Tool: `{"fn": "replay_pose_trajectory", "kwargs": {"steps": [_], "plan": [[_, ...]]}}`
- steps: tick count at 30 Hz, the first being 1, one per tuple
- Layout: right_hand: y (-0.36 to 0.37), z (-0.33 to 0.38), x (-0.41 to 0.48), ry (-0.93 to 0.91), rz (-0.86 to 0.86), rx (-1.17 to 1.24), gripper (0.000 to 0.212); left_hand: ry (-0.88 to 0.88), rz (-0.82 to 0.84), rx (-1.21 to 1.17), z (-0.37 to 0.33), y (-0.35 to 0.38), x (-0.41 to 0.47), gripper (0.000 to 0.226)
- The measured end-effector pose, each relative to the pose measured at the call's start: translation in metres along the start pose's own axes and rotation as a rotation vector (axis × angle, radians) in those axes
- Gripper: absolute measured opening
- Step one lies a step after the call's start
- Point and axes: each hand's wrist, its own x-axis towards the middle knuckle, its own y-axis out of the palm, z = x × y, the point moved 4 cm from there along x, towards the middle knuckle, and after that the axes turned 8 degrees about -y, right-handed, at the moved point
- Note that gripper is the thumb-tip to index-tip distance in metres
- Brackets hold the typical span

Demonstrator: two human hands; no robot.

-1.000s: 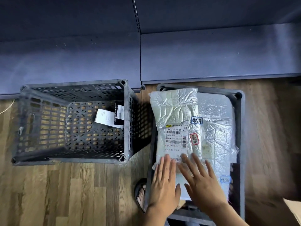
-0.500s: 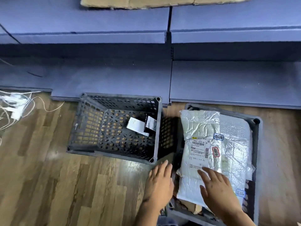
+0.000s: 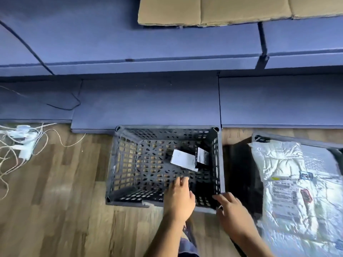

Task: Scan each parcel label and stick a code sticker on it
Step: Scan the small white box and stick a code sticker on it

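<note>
A dark grey lattice crate (image 3: 126,164) stands on the wooden floor in the middle. Inside it lie a white slip of paper (image 3: 183,160) and a small black item with a white label (image 3: 202,156). My left hand (image 3: 179,197) reaches over the crate's near rim, fingers relaxed and holding nothing. My right hand (image 3: 232,210) touches the crate's near right corner with straight fingers. To the right, a silver foil parcel (image 3: 282,169) with a barcode label (image 3: 284,193), a blue sticker (image 3: 306,176) and a red sticker (image 3: 305,195) lies on top of a second crate (image 3: 259,139).
Blue shelving (image 3: 148,101) runs along behind the crates, with flattened cardboard (image 3: 213,10) on its upper level. White cables and a power strip (image 3: 24,145) lie on the floor at the left. A black cable (image 3: 61,106) trails over the lower shelf.
The view swung left. Both hands left the foil parcel and moved left to the near edge of the lattice crate.
</note>
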Motion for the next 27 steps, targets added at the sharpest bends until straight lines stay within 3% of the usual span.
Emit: {"fn": "replay_pose_trajectory", "kwargs": {"steps": [11,19,27], "plan": [[0.032,0.053,0.065,0.106,0.115,0.190,0.044,0.043,-0.013,0.267,0.074,-0.028,0.078,0.052],[0.099,0.008,0.130,0.077,0.185,0.117,0.039,0.258,-0.028,0.405,0.056,0.064,0.162,0.076],[0.175,-0.028,0.183,0.084,0.250,0.171,0.032,0.383,-0.004,0.649,0.064,0.158,0.258,0.080]]}}
